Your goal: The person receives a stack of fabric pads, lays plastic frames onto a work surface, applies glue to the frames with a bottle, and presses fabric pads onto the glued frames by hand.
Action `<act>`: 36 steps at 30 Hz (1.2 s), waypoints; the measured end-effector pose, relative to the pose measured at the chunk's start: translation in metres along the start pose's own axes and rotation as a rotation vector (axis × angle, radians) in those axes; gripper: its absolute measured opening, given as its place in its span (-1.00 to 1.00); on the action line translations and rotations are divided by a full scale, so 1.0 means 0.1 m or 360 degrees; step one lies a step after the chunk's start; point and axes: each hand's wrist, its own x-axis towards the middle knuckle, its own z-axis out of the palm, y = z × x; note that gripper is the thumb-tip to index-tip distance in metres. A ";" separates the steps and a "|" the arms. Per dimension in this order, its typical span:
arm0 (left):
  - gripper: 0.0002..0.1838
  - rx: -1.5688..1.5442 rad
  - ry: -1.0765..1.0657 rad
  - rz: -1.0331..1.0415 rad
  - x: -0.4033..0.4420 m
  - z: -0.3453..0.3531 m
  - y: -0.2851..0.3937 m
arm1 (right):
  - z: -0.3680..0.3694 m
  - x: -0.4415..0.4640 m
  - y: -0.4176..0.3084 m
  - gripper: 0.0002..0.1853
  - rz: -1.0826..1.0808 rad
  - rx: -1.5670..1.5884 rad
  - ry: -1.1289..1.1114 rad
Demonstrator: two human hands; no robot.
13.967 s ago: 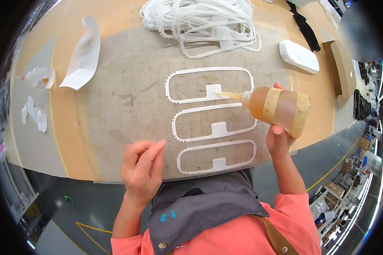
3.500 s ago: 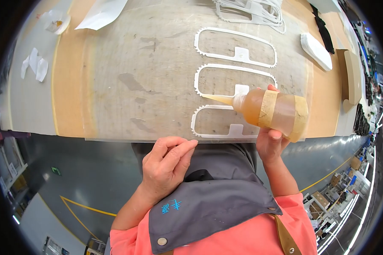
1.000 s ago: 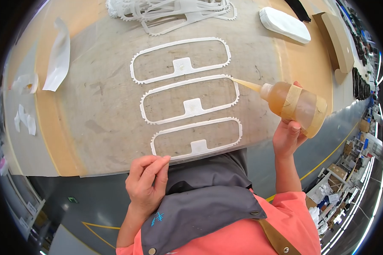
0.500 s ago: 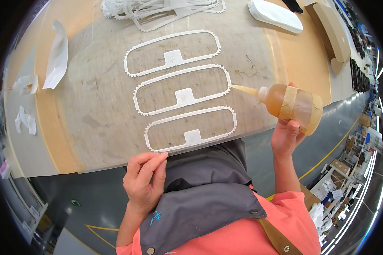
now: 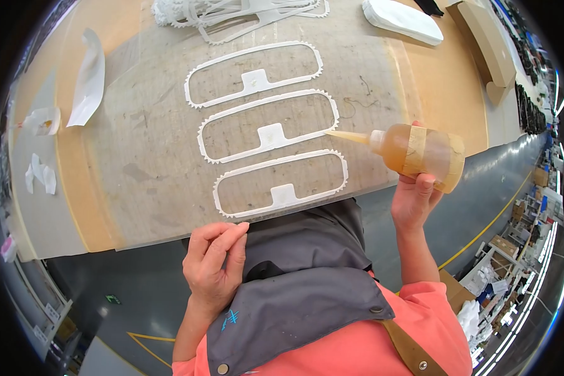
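My right hand (image 5: 415,197) is wrapped round a squeeze bottle (image 5: 398,150) of amber liquid with tape bands. The bottle lies nearly level, and its long tapered nozzle points left, its tip at the lower right rim of the middle white toothed-edge frame (image 5: 271,135). Above that frame is a similar frame (image 5: 254,81), and below it a third frame (image 5: 284,195) by the table's near edge. Each has a tab on its inner side. My left hand (image 5: 214,260) is pinched closed at the table edge, beside the third frame's lower left end; anything between its fingertips is hidden.
A pile of similar white frames (image 5: 232,15) lies at the far side of the worktable (image 5: 150,182). A stack of white oval pieces (image 5: 402,22) and an open cardboard box (image 5: 482,47) are at the far right. Curled white sheet (image 5: 89,81) and scraps (image 5: 41,172) lie left.
The bottle in my right hand has moved slightly left, its nozzle tip going from the middle frame's right end to its lower right rim. My left hand has stayed almost still.
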 end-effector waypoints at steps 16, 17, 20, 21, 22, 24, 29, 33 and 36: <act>-0.75 -0.0060 0.0039 -0.0011 -0.02 -0.06 -0.11 | 0.40 -0.10 0.10 -0.04 0.0016 0.0025 -0.0192; -0.75 -0.0069 0.0043 -0.0014 -0.02 -0.07 -0.12 | 0.43 -0.11 0.09 -0.04 0.0042 0.0042 -0.0197; -0.76 -0.0083 0.0078 0.0006 -0.05 -0.10 -0.14 | 0.61 -0.17 0.08 -0.08 0.0132 0.0127 -0.0202; -0.76 -0.0084 0.0095 0.0019 -0.05 -0.11 -0.15 | 0.71 -0.19 0.09 -0.12 0.0174 0.0172 -0.0193; -0.77 -0.0087 0.0100 0.0018 -0.06 -0.12 -0.15 | 0.76 -0.21 0.09 -0.16 0.0218 0.0215 -0.0185; -0.77 -0.0084 0.0125 0.0013 -0.07 -0.13 -0.13 | 0.81 -0.05 -0.14 -0.26 0.0936 0.1007 -0.0136; -0.78 -0.0106 0.0245 0.0054 -0.02 -0.11 -0.19 | 0.76 0.51 -0.19 -0.26 0.0648 0.1153 -0.0249; -0.78 -0.0105 0.0267 0.0083 0.06 -0.10 -0.24 | 0.88 0.63 -0.03 -0.22 0.0111 0.0235 -0.0397; -0.78 -0.0080 0.0265 0.0104 0.12 -0.12 -0.27 | 0.93 0.62 0.08 -0.18 -0.0034 0.0125 -0.0457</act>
